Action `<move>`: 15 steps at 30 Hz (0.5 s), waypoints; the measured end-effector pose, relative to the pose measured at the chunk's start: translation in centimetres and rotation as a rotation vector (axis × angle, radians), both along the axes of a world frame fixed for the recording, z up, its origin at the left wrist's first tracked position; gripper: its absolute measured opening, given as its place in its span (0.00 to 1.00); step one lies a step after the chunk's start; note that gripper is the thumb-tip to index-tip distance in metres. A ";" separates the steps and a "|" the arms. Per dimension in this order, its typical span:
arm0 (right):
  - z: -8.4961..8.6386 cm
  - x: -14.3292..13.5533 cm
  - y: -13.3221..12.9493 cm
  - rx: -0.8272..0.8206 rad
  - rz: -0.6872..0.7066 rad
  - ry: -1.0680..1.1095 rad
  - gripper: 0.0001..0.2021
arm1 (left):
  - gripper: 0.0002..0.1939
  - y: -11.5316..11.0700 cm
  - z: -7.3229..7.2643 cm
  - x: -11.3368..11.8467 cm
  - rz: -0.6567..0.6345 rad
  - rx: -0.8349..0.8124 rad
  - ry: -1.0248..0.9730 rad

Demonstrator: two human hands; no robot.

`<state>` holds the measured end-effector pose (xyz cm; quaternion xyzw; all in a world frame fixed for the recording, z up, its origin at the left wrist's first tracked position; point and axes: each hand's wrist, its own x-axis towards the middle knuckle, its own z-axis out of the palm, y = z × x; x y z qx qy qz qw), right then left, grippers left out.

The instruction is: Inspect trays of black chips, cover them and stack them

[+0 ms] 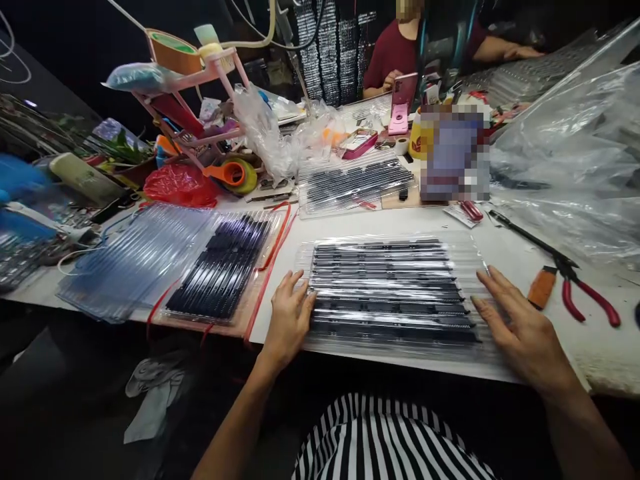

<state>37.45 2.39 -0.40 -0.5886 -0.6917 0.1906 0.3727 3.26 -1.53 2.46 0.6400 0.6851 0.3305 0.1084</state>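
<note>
A clear ribbed plastic tray point(467, 257) holding rows of thin black strips point(385, 308) lies on the white table in front of me. My left hand point(290, 313) grips its left edge, thumb on top and fingers along the side. At the opposite edge, my right hand point(520, 327) holds the tray with its thumb over the rim and its fingers slightly apart. The undersides of both hands are hidden. Left of this tray is another tray of black strips point(215, 277), with red ties around it.
Bluish ribbed plastic sheets point(135, 253) lie at far left. A further filled tray point(355, 183) sits behind. Red-handled pliers point(575, 287) and an orange block point(542, 287) are to the right. Across the table a person point(387, 60) is near a phone on a pink stand point(399, 117).
</note>
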 end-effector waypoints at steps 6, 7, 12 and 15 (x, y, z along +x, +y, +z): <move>3.4 -2.0 -0.9 0.192 0.128 0.516 0.22 | 0.33 -1.6 3.7 -2.3 0.372 0.340 -0.676; 3.5 -2.0 -0.9 0.187 0.107 0.494 0.22 | 0.33 -1.9 4.0 -3.8 0.467 0.405 -0.705; 1.6 -1.0 -1.0 0.025 0.051 0.256 0.20 | 0.31 -4.2 2.6 -13.2 0.835 0.477 -0.327; 0.7 -0.7 -1.4 0.009 0.084 0.124 0.19 | 0.29 -6.1 1.1 -16.7 0.831 0.233 -0.073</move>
